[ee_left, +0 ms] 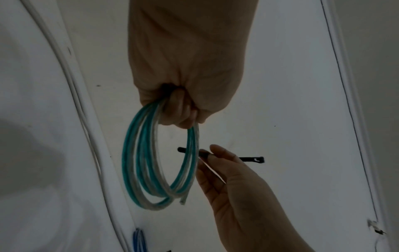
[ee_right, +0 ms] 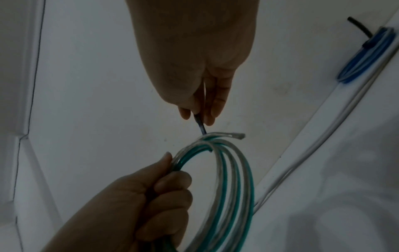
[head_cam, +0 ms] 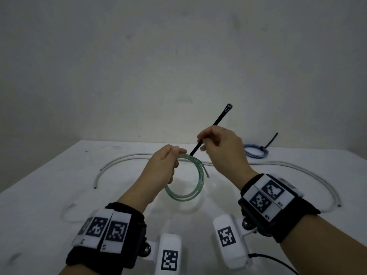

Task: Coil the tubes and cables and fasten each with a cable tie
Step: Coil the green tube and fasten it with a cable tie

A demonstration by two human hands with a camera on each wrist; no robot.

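Now the left hand (head_cam: 161, 167) holds the green coiled tube (head_cam: 186, 180) bunched at its top, lifted off the desk (head_cam: 49, 185), fingers curled tight round the loops so they don't spring apart. Right hand (head_cam: 220, 147) pinches a black cable tie (head_cam: 218, 121) mid-strap, head end up and away, tail poking through the coil's opening just beside the left grip. Likely step: wrap the tie round the bundle and feed the tail into the head. Free tube end sticks out near the tie. A blue coil (head_cam: 256, 150), already tied, sits far right; a long white cable (head_cam: 123, 158) lies uncoiled behind. Plenty of room under the hands.
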